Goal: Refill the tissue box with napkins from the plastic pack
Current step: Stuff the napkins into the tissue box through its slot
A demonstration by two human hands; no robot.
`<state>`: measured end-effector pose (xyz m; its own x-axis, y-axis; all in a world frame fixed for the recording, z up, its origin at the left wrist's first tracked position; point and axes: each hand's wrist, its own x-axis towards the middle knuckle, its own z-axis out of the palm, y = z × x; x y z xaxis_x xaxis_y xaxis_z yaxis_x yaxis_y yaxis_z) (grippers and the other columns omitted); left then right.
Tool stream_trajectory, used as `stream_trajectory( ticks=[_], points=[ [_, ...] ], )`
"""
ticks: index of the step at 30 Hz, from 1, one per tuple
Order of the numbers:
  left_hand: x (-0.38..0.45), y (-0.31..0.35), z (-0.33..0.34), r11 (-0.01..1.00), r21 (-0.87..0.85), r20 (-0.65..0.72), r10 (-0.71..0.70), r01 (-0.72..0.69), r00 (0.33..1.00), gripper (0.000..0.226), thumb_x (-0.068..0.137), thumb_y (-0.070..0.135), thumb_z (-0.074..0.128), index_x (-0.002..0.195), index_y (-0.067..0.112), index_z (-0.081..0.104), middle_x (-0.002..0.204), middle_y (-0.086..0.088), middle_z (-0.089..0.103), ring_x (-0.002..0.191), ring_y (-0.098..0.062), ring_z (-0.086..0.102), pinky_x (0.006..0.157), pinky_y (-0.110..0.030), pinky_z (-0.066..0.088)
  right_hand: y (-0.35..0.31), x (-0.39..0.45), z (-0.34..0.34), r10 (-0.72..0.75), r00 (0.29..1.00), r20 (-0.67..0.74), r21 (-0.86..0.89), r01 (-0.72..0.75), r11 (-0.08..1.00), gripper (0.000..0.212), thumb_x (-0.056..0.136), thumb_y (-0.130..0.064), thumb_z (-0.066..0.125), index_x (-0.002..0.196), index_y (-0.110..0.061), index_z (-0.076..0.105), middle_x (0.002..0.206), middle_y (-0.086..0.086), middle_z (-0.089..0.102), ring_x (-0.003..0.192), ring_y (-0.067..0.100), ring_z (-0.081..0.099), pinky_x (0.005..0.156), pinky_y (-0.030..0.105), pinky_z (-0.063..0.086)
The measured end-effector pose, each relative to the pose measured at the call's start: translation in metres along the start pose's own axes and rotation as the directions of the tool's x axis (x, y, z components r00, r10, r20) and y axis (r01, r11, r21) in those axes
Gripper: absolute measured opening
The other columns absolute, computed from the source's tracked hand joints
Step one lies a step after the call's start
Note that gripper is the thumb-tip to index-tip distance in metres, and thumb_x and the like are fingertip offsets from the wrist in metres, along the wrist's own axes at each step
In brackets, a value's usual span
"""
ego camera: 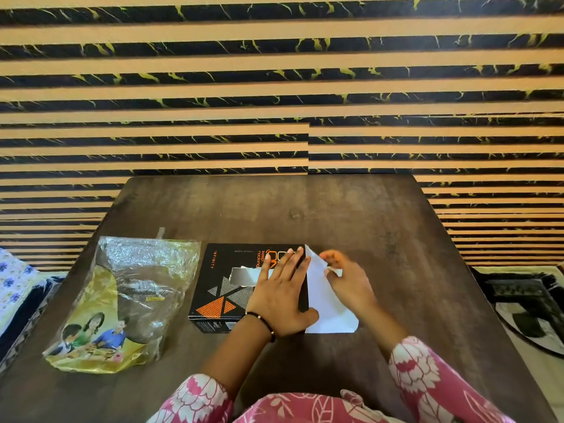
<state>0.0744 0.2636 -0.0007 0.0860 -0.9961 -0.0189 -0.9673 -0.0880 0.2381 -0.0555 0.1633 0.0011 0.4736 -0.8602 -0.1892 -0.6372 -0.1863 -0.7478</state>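
Dark wooden table [351,209] carries the tissue box [219,288] pinned under the flat, open left hand [280,297], while the right hand [348,279] pinches its white end flap [326,309]; the plastic pack [122,300] lies well left, nearer the left hand.

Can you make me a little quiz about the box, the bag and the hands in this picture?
1. True or false: the plastic pack lies to the left of the black tissue box.
2. Which hand lies flat on top of the box? A) left hand B) right hand
3. What colour is the flap standing open at the box's right end?

Key: 1 true. 2 A. 3 white.
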Motion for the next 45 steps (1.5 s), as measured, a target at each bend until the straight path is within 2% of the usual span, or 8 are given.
stream_trajectory(
  ticks=[14, 21, 25, 29, 31, 37, 42, 45],
  points=[
    [0.015, 0.007, -0.004, 0.993, 0.108, 0.034, -0.048, 0.044, 0.998, 0.086, 0.070, 0.062, 0.035, 0.145, 0.028, 0.010, 0.157, 0.001, -0.009, 0.143, -0.026, -0.014, 0.110, -0.058, -0.012, 0.018, -0.025, 0.028, -0.066, 0.990, 0.122, 0.101, 0.054, 0.993, 0.058, 0.086, 0.011, 0.043, 0.133, -0.021, 0.046, 0.140, -0.001, 0.045, 0.121, 0.008, 0.043, 0.087, 0.002, 0.034],
    [0.012, 0.008, -0.004, 0.992, 0.101, 0.032, -0.079, 0.076, 0.996, 0.084, 0.070, 0.058, 0.038, 0.144, 0.030, 0.012, 0.157, 0.003, -0.009, 0.143, -0.024, -0.012, 0.111, -0.058, -0.011, 0.034, -0.033, 0.010, 0.171, 0.932, -0.319, 0.030, -0.170, 0.985, 0.048, 0.087, -0.010, 0.055, 0.133, -0.021, 0.046, 0.140, 0.003, 0.044, 0.131, 0.024, 0.040, 0.104, 0.042, 0.043],
    [0.012, 0.008, -0.004, 0.991, 0.108, 0.038, -0.082, 0.078, 0.996, 0.084, 0.070, 0.060, 0.037, 0.144, 0.031, 0.009, 0.157, 0.003, -0.010, 0.143, -0.024, -0.013, 0.110, -0.059, -0.012, 0.033, -0.036, 0.008, 0.424, 0.904, -0.054, 0.342, -0.382, 0.859, 0.028, 0.094, -0.024, 0.048, 0.117, -0.010, 0.056, 0.112, 0.009, 0.060, 0.098, 0.022, 0.057, 0.091, 0.044, 0.052],
    [0.011, 0.009, -0.004, 0.992, 0.098, 0.033, -0.077, 0.074, 0.996, 0.084, 0.069, 0.060, 0.033, 0.144, 0.029, 0.011, 0.157, 0.002, -0.010, 0.143, -0.024, -0.013, 0.110, -0.060, -0.012, 0.018, -0.051, 0.016, 0.212, 0.971, -0.107, 0.249, -0.180, 0.952, 0.031, 0.096, -0.026, 0.043, 0.120, -0.014, 0.059, 0.098, 0.004, 0.066, 0.084, 0.015, 0.061, 0.072, 0.026, 0.052],
    [0.009, 0.010, -0.005, 0.994, 0.088, 0.030, -0.067, 0.064, 0.997, 0.089, 0.064, 0.065, 0.021, 0.144, 0.028, 0.013, 0.157, 0.001, -0.010, 0.143, -0.025, -0.013, 0.110, -0.061, -0.012, 0.004, -0.053, 0.019, 0.095, 0.990, -0.108, 0.158, -0.077, 0.984, 0.036, 0.095, -0.027, 0.046, 0.128, -0.017, 0.053, 0.112, 0.000, 0.062, 0.100, 0.014, 0.061, 0.085, 0.022, 0.048],
    [0.008, 0.007, -0.006, 0.998, 0.052, 0.027, -0.047, 0.046, 0.999, 0.086, 0.067, 0.062, 0.024, 0.144, 0.026, 0.011, 0.157, 0.001, -0.007, 0.143, -0.025, -0.014, 0.111, -0.060, -0.012, -0.001, -0.047, 0.022, 0.125, 0.992, 0.006, 0.232, -0.123, 0.965, 0.033, 0.095, -0.022, 0.044, 0.128, -0.021, 0.048, 0.095, -0.004, 0.058, 0.080, 0.008, 0.056, 0.062, 0.013, 0.040],
    [0.007, 0.002, -0.004, 0.998, -0.039, -0.021, -0.048, 0.047, 0.999, 0.082, 0.074, 0.057, 0.021, 0.146, 0.022, 0.006, 0.158, 0.005, 0.000, 0.144, -0.016, -0.011, 0.114, -0.053, -0.012, 0.005, -0.046, 0.028, 0.089, 0.994, 0.069, 0.434, -0.110, 0.894, 0.045, 0.094, -0.011, 0.046, 0.135, -0.027, 0.045, 0.122, -0.007, 0.061, 0.114, 0.009, 0.057, 0.103, 0.032, 0.042],
    [0.007, 0.000, -0.002, 0.996, -0.067, -0.039, -0.059, 0.056, 0.998, 0.082, 0.074, 0.056, 0.014, 0.146, 0.019, 0.006, 0.158, 0.004, 0.002, 0.144, -0.013, -0.008, 0.115, -0.049, -0.012, 0.002, -0.046, 0.039, 0.085, 0.993, 0.083, 0.471, -0.114, 0.875, 0.047, 0.093, -0.012, 0.047, 0.136, -0.031, 0.045, 0.116, -0.020, 0.062, 0.111, -0.001, 0.057, 0.103, 0.028, 0.042]
  ],
)
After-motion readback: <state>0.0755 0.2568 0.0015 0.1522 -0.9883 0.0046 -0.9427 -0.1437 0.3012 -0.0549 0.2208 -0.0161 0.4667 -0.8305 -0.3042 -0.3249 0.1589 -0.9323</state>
